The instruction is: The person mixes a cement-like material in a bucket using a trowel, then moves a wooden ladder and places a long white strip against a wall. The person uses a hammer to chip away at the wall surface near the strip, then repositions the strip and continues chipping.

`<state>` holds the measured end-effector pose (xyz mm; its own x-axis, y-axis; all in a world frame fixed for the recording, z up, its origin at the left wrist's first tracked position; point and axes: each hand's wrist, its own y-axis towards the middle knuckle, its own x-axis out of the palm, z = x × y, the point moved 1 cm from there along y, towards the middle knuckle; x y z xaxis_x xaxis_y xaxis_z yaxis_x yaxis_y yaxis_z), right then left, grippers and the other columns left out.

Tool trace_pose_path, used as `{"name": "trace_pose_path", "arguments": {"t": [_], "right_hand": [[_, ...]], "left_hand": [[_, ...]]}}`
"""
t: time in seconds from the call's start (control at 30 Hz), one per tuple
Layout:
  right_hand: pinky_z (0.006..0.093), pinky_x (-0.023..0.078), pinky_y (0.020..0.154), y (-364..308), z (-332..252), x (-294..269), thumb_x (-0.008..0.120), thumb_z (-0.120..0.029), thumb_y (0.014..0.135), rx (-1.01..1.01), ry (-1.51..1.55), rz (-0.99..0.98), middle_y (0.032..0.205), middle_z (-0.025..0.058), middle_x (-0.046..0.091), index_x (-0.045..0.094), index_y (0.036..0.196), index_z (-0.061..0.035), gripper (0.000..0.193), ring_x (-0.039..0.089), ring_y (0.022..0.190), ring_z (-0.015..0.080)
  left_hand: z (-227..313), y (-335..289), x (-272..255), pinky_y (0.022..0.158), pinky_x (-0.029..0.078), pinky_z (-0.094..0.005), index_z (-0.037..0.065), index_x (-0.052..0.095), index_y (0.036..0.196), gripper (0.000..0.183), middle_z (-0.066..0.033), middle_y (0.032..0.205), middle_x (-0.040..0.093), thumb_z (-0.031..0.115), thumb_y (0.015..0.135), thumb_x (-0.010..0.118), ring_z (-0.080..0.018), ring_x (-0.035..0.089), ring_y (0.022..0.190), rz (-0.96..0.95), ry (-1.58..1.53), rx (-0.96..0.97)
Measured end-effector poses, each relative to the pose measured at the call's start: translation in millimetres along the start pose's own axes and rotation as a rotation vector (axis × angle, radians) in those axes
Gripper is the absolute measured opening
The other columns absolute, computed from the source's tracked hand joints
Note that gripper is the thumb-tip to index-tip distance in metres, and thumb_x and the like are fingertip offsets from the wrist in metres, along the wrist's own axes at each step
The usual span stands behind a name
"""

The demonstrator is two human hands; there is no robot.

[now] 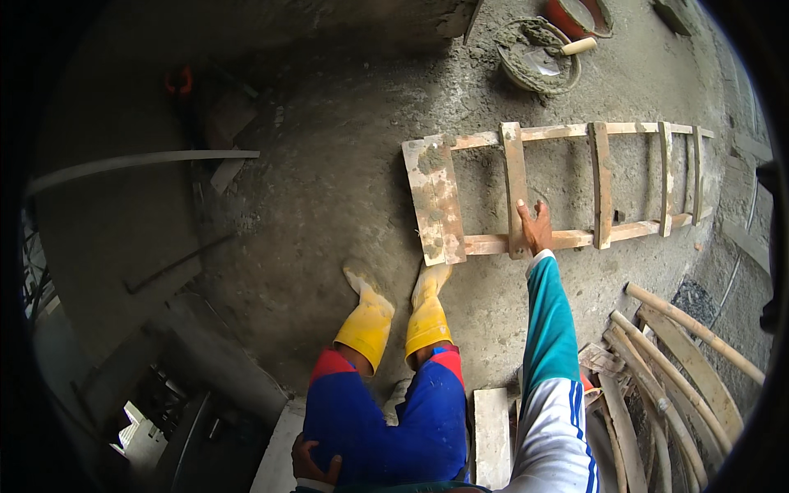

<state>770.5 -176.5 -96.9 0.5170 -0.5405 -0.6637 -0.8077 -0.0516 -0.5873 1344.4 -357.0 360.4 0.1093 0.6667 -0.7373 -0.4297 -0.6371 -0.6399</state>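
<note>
The right hand (536, 228) is clamped on the wooden ladder (602, 185), at its near rail beside a crosspiece. The left hand (315, 464), well apart from the ladder, rests loosely on the blue trousers (411, 419). Yellow boots (366, 320) stand near the ladder's left end; beyond the ladder sits a bucket (549, 92) of mortar (526, 41).

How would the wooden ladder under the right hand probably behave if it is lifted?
The wooden ladder likely stays fairly stiff, since several slats cross its two rails. Its right end may dip, because the right hand is nearer the left end.
</note>
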Motion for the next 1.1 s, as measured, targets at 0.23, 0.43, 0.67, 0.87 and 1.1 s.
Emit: {"name": "trace_pose_path", "arguments": {"t": [0.23, 0.43, 0.67, 0.87, 1.1], "right_hand": [[0.0493, 0.051, 0.103, 25, -13, 28, 0.084, -0.049, 0.082, 0.034, 0.003, -0.162, 0.133, 0.031, 0.062, 0.053, 0.136, 0.0062, 0.083, 0.063, 0.12, 0.0435], [0.0434, 0.057, 0.09, 29, -28, 19, 0.082, -0.03, 0.076, 0.065, -0.064, -0.083, 0.1, 0.0272, 0.074, 0.064, 0.11, 0.0087, 0.055, 0.072, 0.1, 0.0377], [0.0457, 0.056, 0.091, -15, -64, -12, 0.081, -0.035, 0.073, 0.073, 0.098, -0.011, 0.108, 0.0277, 0.073, 0.068, 0.112, 0.0041, 0.057, 0.071, 0.102, 0.0423], [0.046, 0.054, 0.091, -79, -87, -43, 0.079, -0.041, 0.071, 0.125, 0.04, -0.014, 0.107, 0.0274, 0.072, 0.068, 0.108, 0.0028, 0.058, 0.07, 0.103, 0.0422], [0.0482, 0.055, 0.089, -130, -93, -91, 0.077, -0.044, 0.07, 0.043, 0.104, -0.08, 0.104, 0.0298, 0.072, 0.069, 0.11, 0.006, 0.065, 0.07, 0.1, 0.0447]], "left_hand": [[-65, -27, 31, 0.119, 0.024, -0.0612, 0.017, 0.03, 0.153, 0.085, -0.0194, 0.16, 0.025, 0.053, 0.089, 0.073, -0.0426, 0.024, 0.146, -0.058, -0.028, -0.042], [-69, -9, 51, 0.114, 0.032, -0.0584, 0.012, 0.04, 0.143, 0.075, -0.0223, 0.15, 0.037, 0.047, 0.087, 0.076, -0.0435, 0.036, 0.137, -0.024, -0.027, -0.021], [2, 142, 51, 0.117, 0.034, -0.0517, 0.002, 0.047, 0.139, 0.067, -0.0251, 0.152, 0.043, 0.038, 0.088, 0.071, -0.041, 0.043, 0.142, -0.035, -0.33, 0.044], [55, 283, 84, 0.12, 0.031, -0.051, 0.002, 0.039, 0.155, 0.078, -0.02, 0.159, 0.041, 0.047, 0.097, 0.066, -0.0328, 0.041, 0.147, -0.024, -0.843, 0.092], [114, 307, 92, 0.099, 0.045, -0.0325, 0.0, 0.051, 0.146, 0.07, -0.012, 0.139, 0.061, 0.055, 0.103, 0.055, -0.0263, 0.058, 0.125, -0.173, -0.882, 0.015]]}}
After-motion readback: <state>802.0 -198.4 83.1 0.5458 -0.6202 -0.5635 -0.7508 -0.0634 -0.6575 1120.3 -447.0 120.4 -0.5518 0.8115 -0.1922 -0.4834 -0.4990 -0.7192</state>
